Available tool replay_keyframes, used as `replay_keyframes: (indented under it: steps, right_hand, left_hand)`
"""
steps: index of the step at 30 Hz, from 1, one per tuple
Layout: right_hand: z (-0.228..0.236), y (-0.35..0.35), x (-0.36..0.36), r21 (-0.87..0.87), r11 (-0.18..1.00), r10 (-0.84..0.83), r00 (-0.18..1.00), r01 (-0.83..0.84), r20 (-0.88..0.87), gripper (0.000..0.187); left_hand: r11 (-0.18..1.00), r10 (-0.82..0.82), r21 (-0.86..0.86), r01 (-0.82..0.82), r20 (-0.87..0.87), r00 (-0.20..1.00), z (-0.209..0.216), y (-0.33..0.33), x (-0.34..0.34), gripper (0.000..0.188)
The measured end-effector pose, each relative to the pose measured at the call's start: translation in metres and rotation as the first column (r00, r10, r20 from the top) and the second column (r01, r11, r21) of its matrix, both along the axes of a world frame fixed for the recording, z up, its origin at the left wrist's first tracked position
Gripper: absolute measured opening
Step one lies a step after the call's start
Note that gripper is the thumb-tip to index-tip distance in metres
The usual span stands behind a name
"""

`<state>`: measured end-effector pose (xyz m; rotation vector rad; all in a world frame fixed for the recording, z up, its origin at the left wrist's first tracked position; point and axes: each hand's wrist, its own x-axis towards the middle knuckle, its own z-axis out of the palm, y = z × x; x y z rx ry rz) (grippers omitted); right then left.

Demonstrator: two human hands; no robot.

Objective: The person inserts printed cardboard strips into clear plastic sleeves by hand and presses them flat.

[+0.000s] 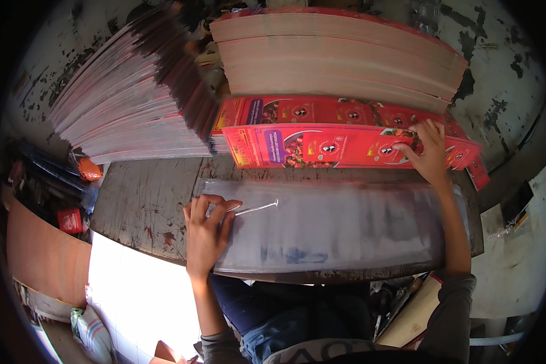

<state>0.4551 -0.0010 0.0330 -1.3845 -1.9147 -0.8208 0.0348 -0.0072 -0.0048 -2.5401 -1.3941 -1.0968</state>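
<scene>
A stack of long, clear plastic sleeves (327, 233) lies on the dark worn table in front of me. My left hand (207, 230) is closed at its left end, thumb and fingers pinched on the film's edge, and a bright crease runs from the fingertips. My right hand (429, 148) grips a long red printed card (358, 145) by its upper right part, thumb on the near face. The card stands tilted on its long edge just beyond the plastic. Behind it leans another red printed card (249, 112).
A tall stack of cards (340, 60) stands at the back, edges toward me. A fanned, leaning stack (133, 97) rises at the back left. The bare table top (145, 200) shows at left. An orange bundle (90, 168) and a small red packet (70, 221) sit beyond its left edge.
</scene>
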Motion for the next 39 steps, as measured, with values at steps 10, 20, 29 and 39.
replay_keyframes:
  steps: [10,20,29,39]
  right_hand:
    - [0.092,-0.008,-0.026,-0.211,0.975,0.074,0.997,-0.065,0.037,0.034]
    - [0.109,0.027,-0.168,-0.274,0.784,0.524,0.830,-0.558,-0.190,0.036]
    - [0.085,0.048,-0.243,-0.183,0.711,0.630,0.731,-0.679,-0.263,0.031]
    - [0.033,-0.004,-0.053,-0.631,0.714,0.079,0.930,-0.304,-0.358,0.034]
  left_hand:
    - [0.992,-0.128,0.008,0.128,0.095,0.987,0.000,-0.006,-0.004,0.018]
    - [0.961,-0.239,-0.085,0.264,0.231,0.943,-0.005,-0.003,-0.013,0.014]
    - [0.982,-0.179,-0.003,0.187,0.280,0.943,-0.003,-0.005,-0.007,0.014]
    - [0.998,-0.009,-0.063,0.023,0.211,0.977,-0.006,0.001,-0.010,0.017]
